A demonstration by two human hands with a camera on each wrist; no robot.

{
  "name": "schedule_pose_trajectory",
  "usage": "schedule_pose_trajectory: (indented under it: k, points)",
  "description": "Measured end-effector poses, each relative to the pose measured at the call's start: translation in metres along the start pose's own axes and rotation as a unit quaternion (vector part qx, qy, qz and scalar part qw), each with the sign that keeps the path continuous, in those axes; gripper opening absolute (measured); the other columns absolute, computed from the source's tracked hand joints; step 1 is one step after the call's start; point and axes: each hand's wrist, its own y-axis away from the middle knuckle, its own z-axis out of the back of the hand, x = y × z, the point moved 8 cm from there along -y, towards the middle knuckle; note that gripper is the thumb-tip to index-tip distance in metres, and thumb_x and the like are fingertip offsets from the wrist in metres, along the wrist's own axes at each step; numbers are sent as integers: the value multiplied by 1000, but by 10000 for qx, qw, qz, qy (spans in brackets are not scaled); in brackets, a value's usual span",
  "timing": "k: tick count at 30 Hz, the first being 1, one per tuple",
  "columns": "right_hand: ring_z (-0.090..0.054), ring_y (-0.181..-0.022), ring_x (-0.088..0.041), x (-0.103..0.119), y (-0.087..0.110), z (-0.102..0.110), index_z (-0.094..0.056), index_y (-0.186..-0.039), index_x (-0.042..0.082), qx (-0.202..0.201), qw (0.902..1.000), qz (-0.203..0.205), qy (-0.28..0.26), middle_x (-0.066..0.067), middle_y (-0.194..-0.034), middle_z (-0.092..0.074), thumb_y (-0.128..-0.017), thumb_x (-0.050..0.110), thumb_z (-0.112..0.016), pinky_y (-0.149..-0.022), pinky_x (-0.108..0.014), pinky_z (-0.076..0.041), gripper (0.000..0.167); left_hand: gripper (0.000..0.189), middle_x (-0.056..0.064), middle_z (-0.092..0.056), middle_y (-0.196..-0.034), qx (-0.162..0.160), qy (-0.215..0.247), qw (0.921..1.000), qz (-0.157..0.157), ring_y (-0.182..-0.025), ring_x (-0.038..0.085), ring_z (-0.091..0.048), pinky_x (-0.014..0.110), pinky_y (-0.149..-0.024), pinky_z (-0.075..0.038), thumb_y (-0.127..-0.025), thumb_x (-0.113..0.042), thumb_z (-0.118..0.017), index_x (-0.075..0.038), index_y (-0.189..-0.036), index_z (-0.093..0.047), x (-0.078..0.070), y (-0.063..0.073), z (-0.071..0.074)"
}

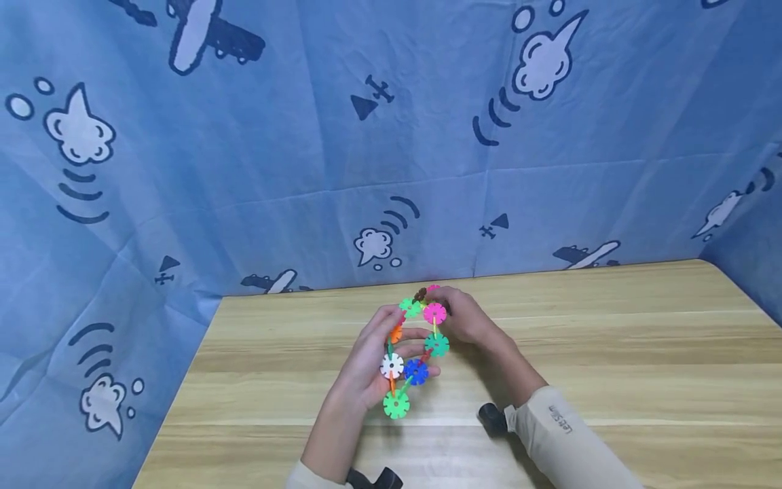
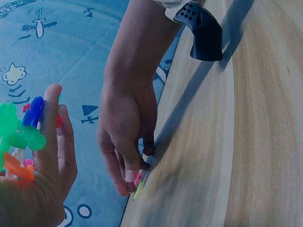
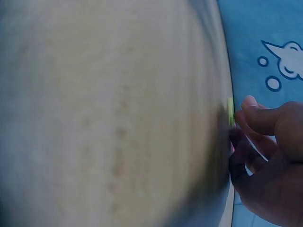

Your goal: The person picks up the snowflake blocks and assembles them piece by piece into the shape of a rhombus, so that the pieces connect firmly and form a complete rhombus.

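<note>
A loop of linked, notched plastic snowflake discs hangs at my left hand (image 1: 366, 360), with a white disc (image 1: 392, 365), a blue disc (image 1: 417, 372) and a light green disc (image 1: 396, 404) at its lower part. The left thumb and fingers hold the loop, the fingers stretched out behind it. At the top of the loop, my right hand (image 1: 467, 316) pinches a pink disc joined to a yellow disc (image 3: 231, 111). A brown disc (image 1: 419, 295) sits near the right fingertips, beside another light green disc (image 1: 410, 308). The right fingers partly hide these upper pieces.
Both hands are above a wooden table (image 1: 256, 380), near its far edge. A blue curtain (image 1: 293, 136) with cloud and plane prints hangs behind it. Black wrist devices (image 1: 492, 420) are on both forearms.
</note>
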Motion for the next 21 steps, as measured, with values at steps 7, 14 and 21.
schedule_pose_trajectory:
  k: [7,14,21]
  points:
    - [-68,-120,-41,6,2,-3,-72,-116,0,29,9978,-139,647,-20,-121,-73,-83,-18,-69,-109,-57,-59,38,10,9,-66,-108,-55,54,10000,6,-65,8,-53,45,-71,-70,-114,-30,-49,-20,-111,-46,2,-1,-1]
    - [-67,-111,-36,2,5,-4,-69,-113,-1,267,9941,-712,769,-19,-114,-72,-84,-15,-72,-102,-51,-61,32,15,11,-68,-111,-69,-149,9999,16,-89,19,-76,47,-74,-71,-112,-35,-51,-21,-115,-49,3,-1,-2]
    - [-58,-104,-30,5,7,-1,-68,-100,1,202,9941,-622,869,-14,-101,-66,-86,-7,-74,-93,-46,-58,17,16,13,-70,-112,-105,-203,9997,-5,-90,21,-77,50,-75,-71,-113,-37,-51,-21,-117,-50,3,0,-3]
